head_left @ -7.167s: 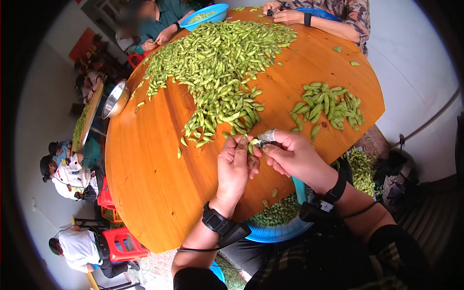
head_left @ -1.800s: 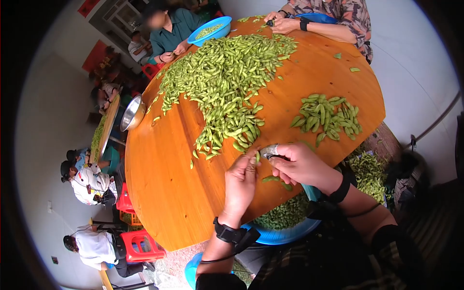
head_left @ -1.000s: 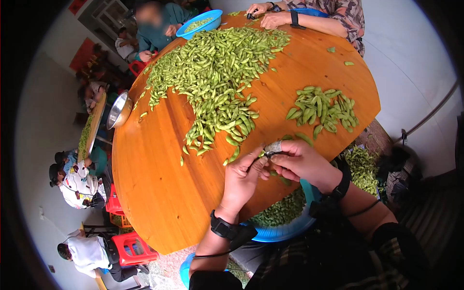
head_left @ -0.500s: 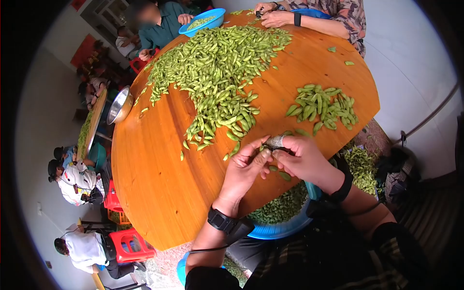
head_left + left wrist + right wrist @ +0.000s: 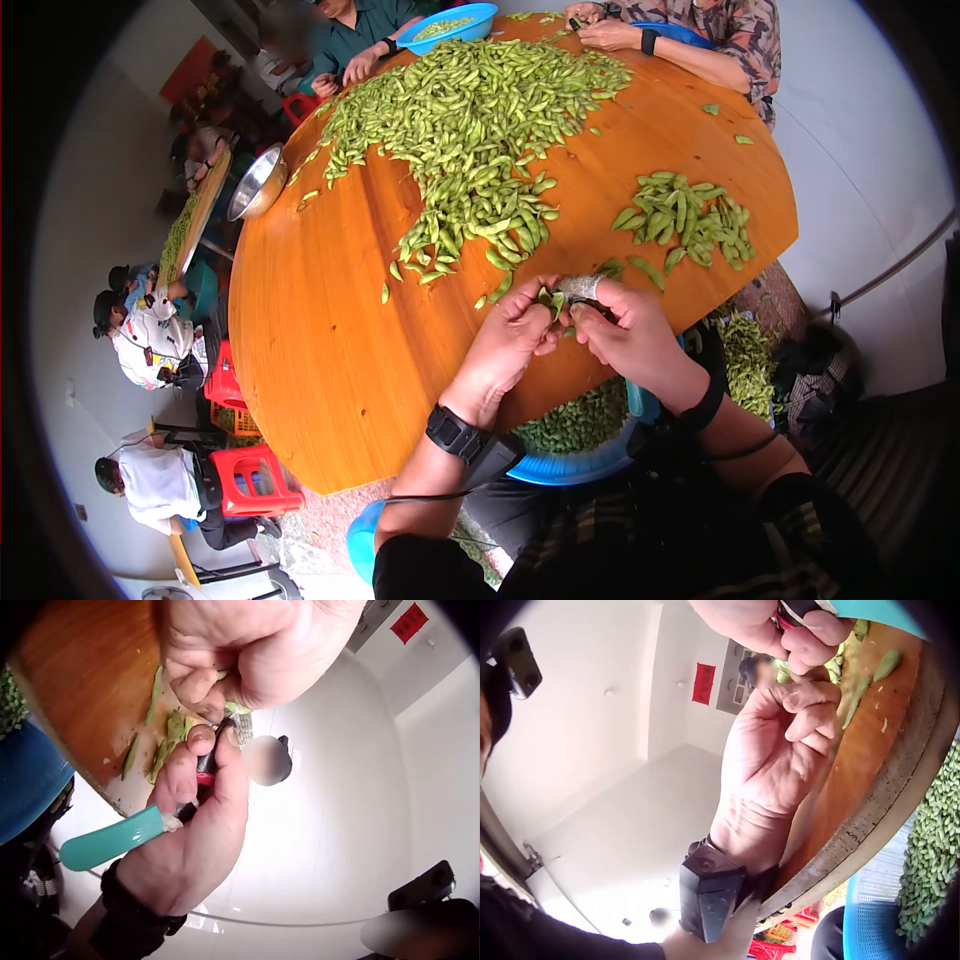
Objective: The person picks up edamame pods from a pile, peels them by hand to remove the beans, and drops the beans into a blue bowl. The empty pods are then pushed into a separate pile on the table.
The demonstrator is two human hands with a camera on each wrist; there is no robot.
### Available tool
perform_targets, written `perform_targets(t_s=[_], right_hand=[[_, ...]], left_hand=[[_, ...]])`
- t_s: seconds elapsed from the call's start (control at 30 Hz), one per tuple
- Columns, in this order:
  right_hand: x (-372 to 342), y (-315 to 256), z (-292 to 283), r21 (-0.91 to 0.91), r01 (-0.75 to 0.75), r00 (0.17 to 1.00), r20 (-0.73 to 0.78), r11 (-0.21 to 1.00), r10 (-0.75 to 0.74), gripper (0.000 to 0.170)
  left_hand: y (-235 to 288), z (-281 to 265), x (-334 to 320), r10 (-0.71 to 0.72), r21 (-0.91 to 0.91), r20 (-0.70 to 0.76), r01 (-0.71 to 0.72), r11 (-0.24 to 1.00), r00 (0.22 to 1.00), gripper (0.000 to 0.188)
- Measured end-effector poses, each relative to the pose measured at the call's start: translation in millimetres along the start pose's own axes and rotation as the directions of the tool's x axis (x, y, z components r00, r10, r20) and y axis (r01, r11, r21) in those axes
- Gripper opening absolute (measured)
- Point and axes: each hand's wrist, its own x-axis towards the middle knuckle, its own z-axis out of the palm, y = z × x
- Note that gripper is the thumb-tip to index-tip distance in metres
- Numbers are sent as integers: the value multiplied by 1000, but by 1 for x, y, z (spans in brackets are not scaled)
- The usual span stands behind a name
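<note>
In the head view my left hand (image 5: 512,340) pinches a green soybean pod (image 5: 552,302) between thumb and fingers; the pod looks split apart. My right hand (image 5: 640,335) meets it from the other side, its index finger wrapped in a grey mesh cover (image 5: 578,288). That hand grips a small tool with a teal handle (image 5: 112,838), black and red farther along; its working end is hidden among the fingers. Just beyond the hands, a long pile of pods (image 5: 470,130) spreads over the wooden table (image 5: 320,350).
A smaller heap of pods (image 5: 690,220) lies at the right. Below the table edge a blue basket (image 5: 570,472) holds shelled beans (image 5: 575,420). A steel bowl (image 5: 258,185) sits at the left rim. Two people work across the table, beside a blue basin (image 5: 450,28).
Both hands stay together in front of me while the pod between them now shows spread, pale-green sides. The head view has shifted slightly. One person across has brought both hands together.
</note>
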Motion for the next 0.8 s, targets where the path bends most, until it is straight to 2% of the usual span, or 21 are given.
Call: perform_targets(t_s=[0.1,0.17,0.2,0.23,0.27,0.33,0.37,0.4,0.47,0.5,0.53,0.6,0.63,0.7,0.73,0.8], right_hand=[[1,1,-2,23,-28,1000,-11,999,29,23],[2,-1,-8,178,-30,997,-60,983,42,22],[2,-4,-13,179,-14,993,-117,984,36,23],[3,-5,-22,143,-10,990,-139,990,30,23],[6,-5,-34,108,-8,986,-163,994,25,22],[15,4,-60,-130,39,974,-214,991,-67,20],[21,19,-77,-198,27,970,-233,980,-73,13],[21,21,-87,-193,29,971,-229,981,-74,13],[19,23,-99,-125,-77,972,-232,989,46,10],[19,23,-101,-100,-114,970,-228,988,89,11],[19,25,-103,-95,-115,970,-225,989,91,11],[18,28,-104,-120,-102,975,-209,987,75,12],[17,27,-103,-116,-99,975,-208,988,73,12],[15,22,-101,-187,-51,983,-184,981,16,12],[15,21,-100,-184,-48,983,-183,982,14,12],[15,21,-102,-143,-61,983,-181,988,35,12]], left_hand=[[0,3,-1,6,17,-19,-5,1000,1000,37],[2,4,-3,77,234,-85,-55,971,993,34],[2,8,-9,82,236,-87,-60,970,993,34],[-1,16,-20,187,495,-78,-125,860,979,32],[-4,23,-32,282,715,-41,-169,678,959,30],[-10,40,-52,360,859,98,-261,440,928,32],[-12,47,-60,353,845,103,-268,462,930,32],[-12,51,-65,353,849,99,-264,458,931,32],[-11,59,-72,411,950,179,-266,163,894,28],[-5,63,-76,431,978,157,-201,60,888,23],[-3,58,-74,429,979,153,-197,58,890,23],[0,36,-61,584,998,68,-64,-28,809,29],[3,26,-51,584,998,69,-61,-33,809,29],[8,7,-32,702,985,-152,167,47,696,23],[7,-3,-28,704,985,-150,169,43,695,23],[10,-11,-23,692,977,-23,164,-138,721,12]])
